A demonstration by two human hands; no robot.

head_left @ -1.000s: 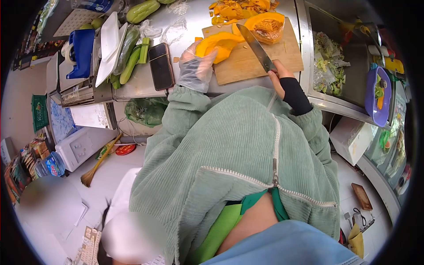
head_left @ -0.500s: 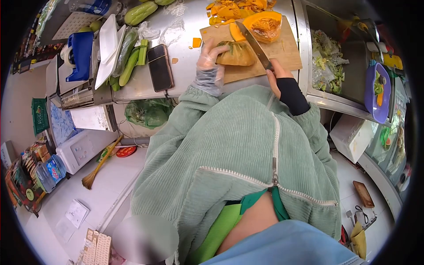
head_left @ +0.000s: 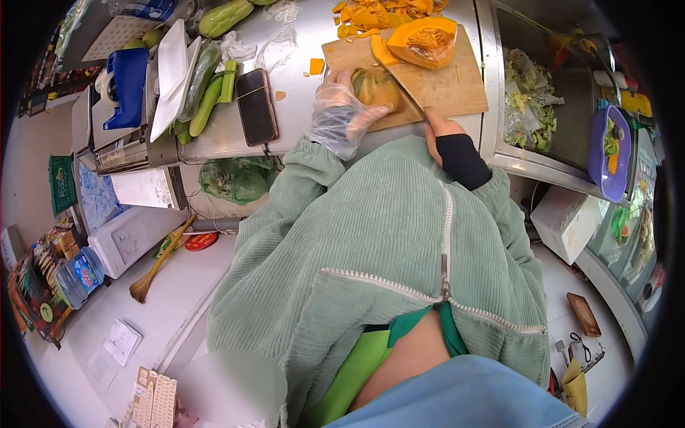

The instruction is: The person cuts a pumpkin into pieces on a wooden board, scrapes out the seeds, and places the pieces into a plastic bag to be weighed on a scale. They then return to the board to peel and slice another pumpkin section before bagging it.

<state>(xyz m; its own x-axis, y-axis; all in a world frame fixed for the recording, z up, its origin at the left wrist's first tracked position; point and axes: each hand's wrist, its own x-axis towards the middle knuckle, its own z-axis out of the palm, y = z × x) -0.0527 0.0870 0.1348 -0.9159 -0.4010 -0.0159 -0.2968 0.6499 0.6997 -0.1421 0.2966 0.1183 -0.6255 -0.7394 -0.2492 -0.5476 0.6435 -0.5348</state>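
Note:
My left hand (head_left: 344,107), in a clear plastic glove, wraps round the left and near sides of a pumpkin piece (head_left: 378,87) with green and tan rind. Its thumb lies along the near edge. The piece rests on a wooden cutting board (head_left: 460,89). In my right hand (head_left: 441,130), closed round the handle, is a knife (head_left: 407,94); its blade slants along the right side of the piece. Just beyond, a larger cut pumpkin (head_left: 428,37) shows orange flesh and seeds, with a pumpkin slice (head_left: 382,50) beside it.
Pumpkin scraps (head_left: 389,13) lie behind the board on the steel counter. To the left are a phone (head_left: 256,107), green vegetables (head_left: 207,107), white foam trays (head_left: 171,78) and a blue tape dispenser (head_left: 128,89). On the right, a sink (head_left: 571,107) holds leafy trimmings, near a purple basin (head_left: 609,175).
The pumpkin piece has turned on the board. My left hand has shifted its grip from the top to the side. The knife has come down and nearer to me, beside the piece.

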